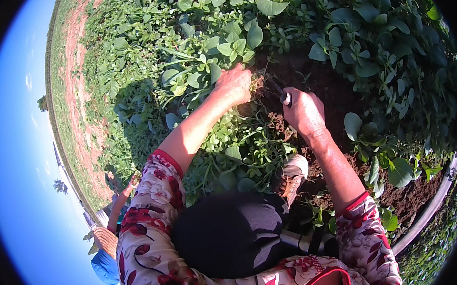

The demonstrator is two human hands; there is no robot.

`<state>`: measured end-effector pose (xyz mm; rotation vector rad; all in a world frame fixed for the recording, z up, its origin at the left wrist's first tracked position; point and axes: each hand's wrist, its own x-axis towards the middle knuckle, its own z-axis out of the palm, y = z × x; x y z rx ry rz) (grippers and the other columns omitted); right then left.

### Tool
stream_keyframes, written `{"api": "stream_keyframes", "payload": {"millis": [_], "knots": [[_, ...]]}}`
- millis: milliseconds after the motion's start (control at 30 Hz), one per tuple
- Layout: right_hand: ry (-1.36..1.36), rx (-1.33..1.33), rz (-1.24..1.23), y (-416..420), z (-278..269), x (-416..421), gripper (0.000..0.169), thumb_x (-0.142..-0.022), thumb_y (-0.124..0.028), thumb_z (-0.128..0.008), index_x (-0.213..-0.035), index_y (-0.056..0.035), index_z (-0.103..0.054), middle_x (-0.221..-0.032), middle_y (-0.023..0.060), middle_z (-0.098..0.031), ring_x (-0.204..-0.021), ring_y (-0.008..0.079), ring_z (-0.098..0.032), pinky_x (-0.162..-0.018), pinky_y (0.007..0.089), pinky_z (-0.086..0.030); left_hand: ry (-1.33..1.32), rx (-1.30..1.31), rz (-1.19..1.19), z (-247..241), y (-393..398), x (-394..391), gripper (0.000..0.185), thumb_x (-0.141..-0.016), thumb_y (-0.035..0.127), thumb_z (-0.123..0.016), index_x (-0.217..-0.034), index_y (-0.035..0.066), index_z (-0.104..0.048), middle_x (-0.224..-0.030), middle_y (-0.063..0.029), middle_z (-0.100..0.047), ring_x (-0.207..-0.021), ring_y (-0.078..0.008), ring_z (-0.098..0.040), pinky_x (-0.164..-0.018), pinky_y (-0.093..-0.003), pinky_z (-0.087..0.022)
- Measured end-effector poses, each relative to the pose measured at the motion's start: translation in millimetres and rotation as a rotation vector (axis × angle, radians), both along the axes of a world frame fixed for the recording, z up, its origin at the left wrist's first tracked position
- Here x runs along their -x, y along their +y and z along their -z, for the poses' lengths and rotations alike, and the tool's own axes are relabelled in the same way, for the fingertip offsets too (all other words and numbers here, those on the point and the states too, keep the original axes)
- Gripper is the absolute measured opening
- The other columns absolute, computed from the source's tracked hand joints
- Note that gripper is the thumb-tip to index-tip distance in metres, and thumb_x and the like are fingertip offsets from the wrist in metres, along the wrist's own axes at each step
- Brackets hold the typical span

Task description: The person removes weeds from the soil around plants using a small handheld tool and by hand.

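Note:
My left hand (234, 84) is closed around a clump of plants, and its pale, stringy roots (258, 84) stick out to the right of my fist. Just to the right, my right hand (304, 111) grips the dark handle of a small hand tool (286, 99). A thin metal shank runs from that handle up towards the roots; its working end is hard to make out in the shadow. Dark bare soil (329, 82) lies beyond my right hand. Low leafy greens (239, 44) stand just past my left hand.
My shoe (296, 167) rests on the soil between my arms. A pale pipe or hose (424, 212) curves along the lower right. Denser broad-leaved plants (368, 33) grow at upper right. Another person in a straw hat (106, 240) is at lower left, an arm raised.

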<state>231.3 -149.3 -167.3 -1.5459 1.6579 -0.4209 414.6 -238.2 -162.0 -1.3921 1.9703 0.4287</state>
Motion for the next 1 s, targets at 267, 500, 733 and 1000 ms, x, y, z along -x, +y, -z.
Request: {"api": "stream_keyframes", "payload": {"millis": [267,500,733,1000], "knots": [[0.051,0.215,-0.167,14,12,1,0.022,-0.076,-0.019,-0.065,-0.095,-0.0077,-0.063,-0.073,0.0124,-0.067,-0.066,0.0294,-0.067,-0.059,0.0407,-0.054,-0.069,0.004,-0.111,-4,14,-20,0.04,-0.07,0.015,-0.064,-0.107,0.001,-0.059,-0.12,-0.0153,-0.058,-0.107,-0.0299,-0.06,-0.088,-0.0427,-0.05],[0.076,0.072,-0.164,-24,-3,-28,0.013,-0.08,-0.019,-0.062,-0.084,-0.0067,-0.064,-0.073,0.0158,-0.068,-0.07,0.0323,-0.068,-0.066,0.0425,-0.054,-0.189,-0.059,-0.148,3,-52,-15,0.04,-0.076,0.019,-0.06,-0.113,0.005,-0.059,-0.111,-0.0153,-0.065,-0.103,-0.0305,-0.063,-0.085,-0.0414,-0.052],[0.074,0.126,-0.115,-40,23,-39,0.018,-0.082,-0.025,-0.061,-0.08,-0.0076,-0.065,-0.071,0.016,-0.067,-0.069,0.0333,-0.068,-0.062,0.0433,-0.054,-0.234,-0.08,-0.164,21,-55,-19,0.031,-0.08,0.019,-0.056,-0.107,0.008,-0.066,-0.108,-0.0124,-0.067,-0.104,-0.028,-0.064,-0.085,-0.0405,-0.051],[0.198,0.536,-0.49,-25,31,-12,0.016,-0.08,-0.018,-0.06,-0.091,-0.0069,-0.059,-0.068,0.0098,-0.064,-0.061,0.0287,-0.066,-0.056,0.039,-0.052,-0.102,0.244,-0.143,37,-19,-20,0.015,-0.076,0.014,-0.06,-0.084,0.014,-0.072,-0.078,-0.0077,-0.07,-0.077,-0.0235,-0.069,-0.068,-0.0362,-0.053]]}}
